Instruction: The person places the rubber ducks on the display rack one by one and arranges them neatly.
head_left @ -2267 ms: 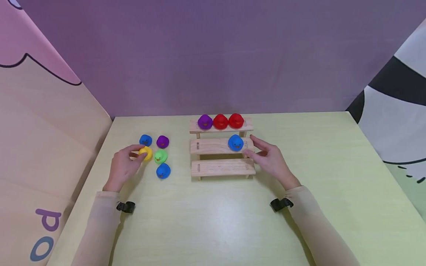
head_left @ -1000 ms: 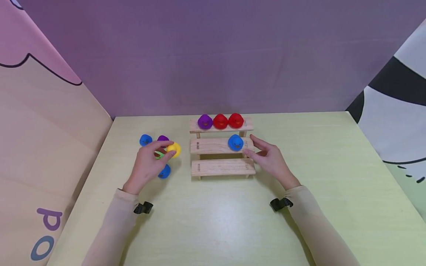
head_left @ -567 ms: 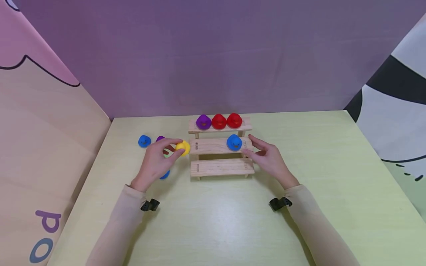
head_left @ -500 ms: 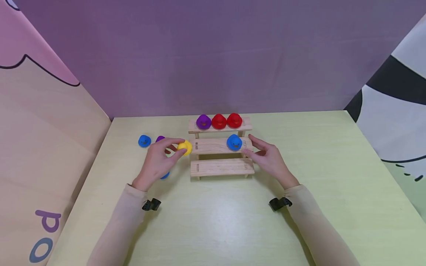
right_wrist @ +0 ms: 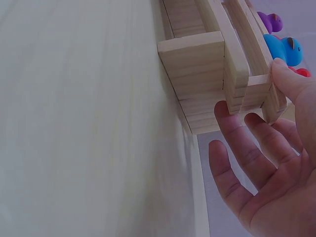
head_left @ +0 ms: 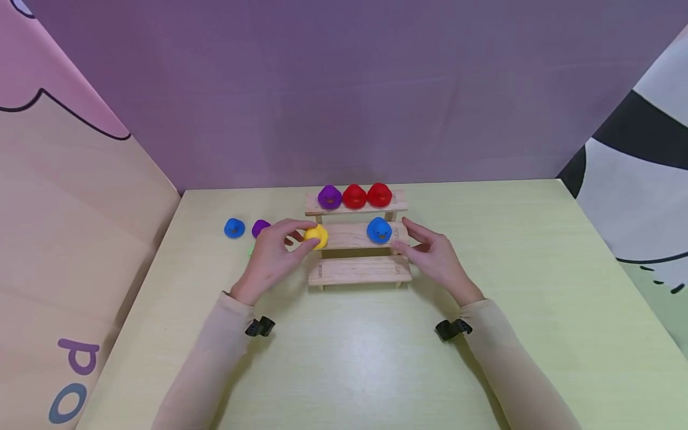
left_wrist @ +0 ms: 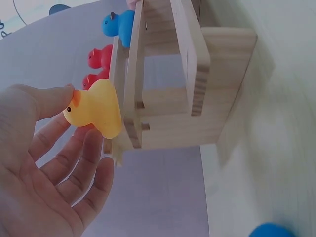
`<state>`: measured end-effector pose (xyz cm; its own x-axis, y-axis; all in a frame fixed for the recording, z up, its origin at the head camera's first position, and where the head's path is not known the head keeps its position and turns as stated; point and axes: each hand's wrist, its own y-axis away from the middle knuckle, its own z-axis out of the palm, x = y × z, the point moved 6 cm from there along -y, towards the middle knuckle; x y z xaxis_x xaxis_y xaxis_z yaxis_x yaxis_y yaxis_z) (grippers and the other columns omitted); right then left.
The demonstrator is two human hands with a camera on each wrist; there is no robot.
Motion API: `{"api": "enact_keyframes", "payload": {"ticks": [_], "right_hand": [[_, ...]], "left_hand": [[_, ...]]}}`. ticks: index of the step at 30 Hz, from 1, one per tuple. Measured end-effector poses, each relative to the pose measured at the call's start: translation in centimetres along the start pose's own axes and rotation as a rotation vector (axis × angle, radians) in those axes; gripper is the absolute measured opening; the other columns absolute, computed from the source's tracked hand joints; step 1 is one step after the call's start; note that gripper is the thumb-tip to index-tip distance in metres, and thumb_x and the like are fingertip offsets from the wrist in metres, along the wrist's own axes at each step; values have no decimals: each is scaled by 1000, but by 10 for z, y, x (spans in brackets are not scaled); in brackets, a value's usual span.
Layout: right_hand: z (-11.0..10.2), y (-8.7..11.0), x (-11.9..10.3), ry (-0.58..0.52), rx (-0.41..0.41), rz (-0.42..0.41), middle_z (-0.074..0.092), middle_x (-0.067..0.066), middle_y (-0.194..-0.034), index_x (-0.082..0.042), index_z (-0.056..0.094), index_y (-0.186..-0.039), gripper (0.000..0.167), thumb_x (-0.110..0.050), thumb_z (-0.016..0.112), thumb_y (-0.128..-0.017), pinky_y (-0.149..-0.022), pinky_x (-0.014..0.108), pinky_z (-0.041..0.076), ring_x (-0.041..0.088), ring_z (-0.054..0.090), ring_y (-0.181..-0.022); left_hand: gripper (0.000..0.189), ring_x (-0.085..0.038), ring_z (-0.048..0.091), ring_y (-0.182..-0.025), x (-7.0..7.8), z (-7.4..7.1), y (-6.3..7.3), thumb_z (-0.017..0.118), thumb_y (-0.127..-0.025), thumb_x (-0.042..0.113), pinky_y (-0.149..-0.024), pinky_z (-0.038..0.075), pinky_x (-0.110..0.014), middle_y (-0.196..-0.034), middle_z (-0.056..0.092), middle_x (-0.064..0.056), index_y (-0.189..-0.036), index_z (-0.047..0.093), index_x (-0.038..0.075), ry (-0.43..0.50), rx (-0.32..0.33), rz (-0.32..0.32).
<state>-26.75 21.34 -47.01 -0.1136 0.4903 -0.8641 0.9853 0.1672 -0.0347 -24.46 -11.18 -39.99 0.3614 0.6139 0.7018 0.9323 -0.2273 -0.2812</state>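
the thumb and forefinger of our left hand [head_left: 276, 255] pinch the yellow duck [head_left: 317, 237], with the other fingers bent beneath. the duck sits at those fingertips, by the left end of the middle shelf [head_left: 346, 236]; whether it touches the wood, we cannot tell. the fingers of our right hand [head_left: 438, 257] grip that shelf's right end, the thumb at its front edge.

just left of the right thumb, on the same shelf, we see a blue duck [head_left: 379, 231]. nearer to us than both sets of fingertips runs the bottom shelf [head_left: 360, 271]. beyond the fingers, the top shelf [head_left: 400, 201] bears a purple duck [head_left: 329, 198] and two red ducks [head_left: 355, 197] in a row.

left of the left fingers, on the table [head_left: 349, 370], we see a second purple duck [head_left: 260, 227], partly behind the hand, and farther left another blue duck [head_left: 234, 228]. a green sliver [head_left: 251, 251] peeps out by the knuckles, mostly hidden. back from the fingers, each wrist carries a black camera [head_left: 260, 326]. farthest out, past every fingertip, stands the purple wall [head_left: 349, 89].
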Motion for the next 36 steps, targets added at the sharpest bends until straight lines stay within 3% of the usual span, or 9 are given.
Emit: {"api": "enact_keyframes", "payload": {"ticks": [5, 12, 20, 36], "right_hand": [[0, 0, 1, -2, 4, 0, 56, 19, -158, -20, 48, -162, 71, -42, 75, -100, -73, 23, 59, 35, 77, -99], [0, -1, 0, -3, 5, -16, 57, 19, -157, -19, 48, -162, 71, -41, 76, -100, -75, 22, 59, 34, 77, -99], [0, 0, -2, -11, 7, -33, 57, 19, -156, -17, 49, -161, 70, -39, 76, -100, -74, 21, 59, 33, 78, -96], [0, 0, -2, 1, 5, -31, 58, 18, -155, -16, 49, -161, 71, -39, 76, -100, -76, 19, 59, 33, 77, -96]], "left_hand": [[34, -21, 70, -100, 5, 11, -5, 81, -97, 25, -87, 59, -38, -124, 77, -3, -129, 76, 14, 9, -24, 9], [34, -19, 67, -87, 12, 24, -14, 81, -97, 25, -76, 55, -31, -113, 76, -2, -129, 76, 16, 45, -51, -3], [34, -20, 65, -85, 20, 34, -21, 81, -97, 24, -76, 54, -31, -103, 74, -4, -129, 77, 15, 56, -60, 17], [35, -18, 68, -94, 29, 52, -31, 81, -97, 27, -84, 58, -32, -115, 77, 0, -131, 76, 18, 49, -92, -33]]}}
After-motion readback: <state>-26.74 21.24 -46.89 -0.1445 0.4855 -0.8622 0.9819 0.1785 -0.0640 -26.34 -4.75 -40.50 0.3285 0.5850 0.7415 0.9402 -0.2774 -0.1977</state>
